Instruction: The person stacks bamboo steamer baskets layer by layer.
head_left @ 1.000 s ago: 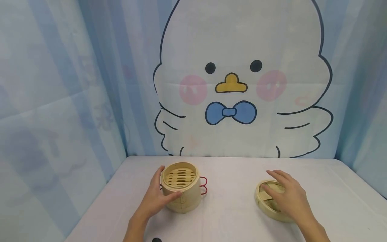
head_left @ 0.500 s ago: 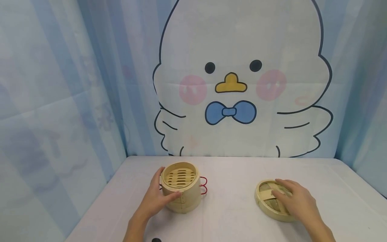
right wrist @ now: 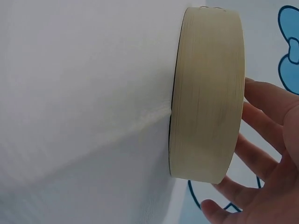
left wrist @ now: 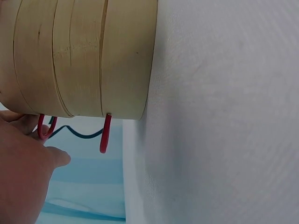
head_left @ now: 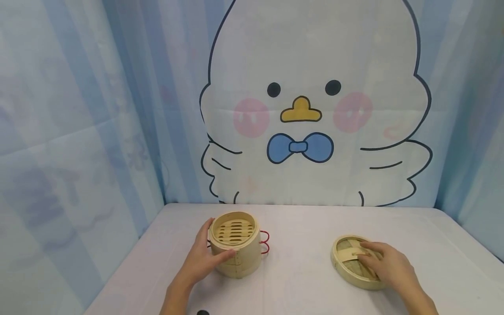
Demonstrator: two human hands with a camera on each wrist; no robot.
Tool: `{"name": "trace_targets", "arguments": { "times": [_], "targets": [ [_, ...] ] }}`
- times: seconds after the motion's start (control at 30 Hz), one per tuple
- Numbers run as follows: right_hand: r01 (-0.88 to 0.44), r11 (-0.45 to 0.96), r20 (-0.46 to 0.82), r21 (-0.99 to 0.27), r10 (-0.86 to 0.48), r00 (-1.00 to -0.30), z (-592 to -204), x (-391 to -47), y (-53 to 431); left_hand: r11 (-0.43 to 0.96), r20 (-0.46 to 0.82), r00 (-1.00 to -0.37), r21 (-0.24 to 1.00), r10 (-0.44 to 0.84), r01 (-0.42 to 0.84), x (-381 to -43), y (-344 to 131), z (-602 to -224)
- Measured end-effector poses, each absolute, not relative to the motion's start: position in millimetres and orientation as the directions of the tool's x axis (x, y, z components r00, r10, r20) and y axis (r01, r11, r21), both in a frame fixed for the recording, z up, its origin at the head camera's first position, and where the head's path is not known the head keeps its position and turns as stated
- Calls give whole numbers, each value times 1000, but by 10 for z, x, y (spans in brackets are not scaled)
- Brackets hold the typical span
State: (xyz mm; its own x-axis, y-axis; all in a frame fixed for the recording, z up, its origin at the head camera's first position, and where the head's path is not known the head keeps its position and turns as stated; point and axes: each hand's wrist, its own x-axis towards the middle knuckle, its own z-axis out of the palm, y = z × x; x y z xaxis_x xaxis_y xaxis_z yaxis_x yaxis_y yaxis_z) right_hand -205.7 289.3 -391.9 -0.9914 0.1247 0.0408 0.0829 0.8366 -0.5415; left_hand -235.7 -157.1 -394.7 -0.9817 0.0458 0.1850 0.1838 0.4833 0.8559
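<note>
A stacked bamboo steamer [head_left: 246,261] stands upright at the left of the table, its slatted top tier uncovered. My left hand [head_left: 200,261] holds it from the left, thumb across the front and fingers around the far side. Red loops [left wrist: 106,133] stick out from its wall. To the right, the round bamboo lid [head_left: 354,276] lies with its woven top up. My right hand [head_left: 393,267] is over the lid's right part, thumb and forefinger pinching the strap [head_left: 350,253] across its top. In the right wrist view, the lid's rim hides those fingertips.
A white cloth covers the table [head_left: 295,258]. A small black round thing [head_left: 203,312] shows at the near edge, beside the left forearm. Behind the table hangs a curtain [head_left: 299,183] with a cartoon bird, and pale blue drapes [head_left: 98,175] close off the sides.
My right hand has come down onto the lid and shifted right, its thumb and forefinger closing on the strap. The left hand and the steamer have stayed in place.
</note>
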Motion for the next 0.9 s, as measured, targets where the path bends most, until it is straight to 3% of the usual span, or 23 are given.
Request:
{"name": "trace_targets", "arguments": {
  "times": [0.43, 0.9],
  "targets": [
    [-52, 836, 157, -546, 41, -987, -3986, -2067, 2891, 488, 188, -981, 852, 48, 187, -2353, -1578, -3945],
    [-83, 851, 205, -519, 30, -978, -3985, -2079, 2906, 482, 201, -978, 852, 61, 205, -2357, -1587, -3949]
  ]
}}
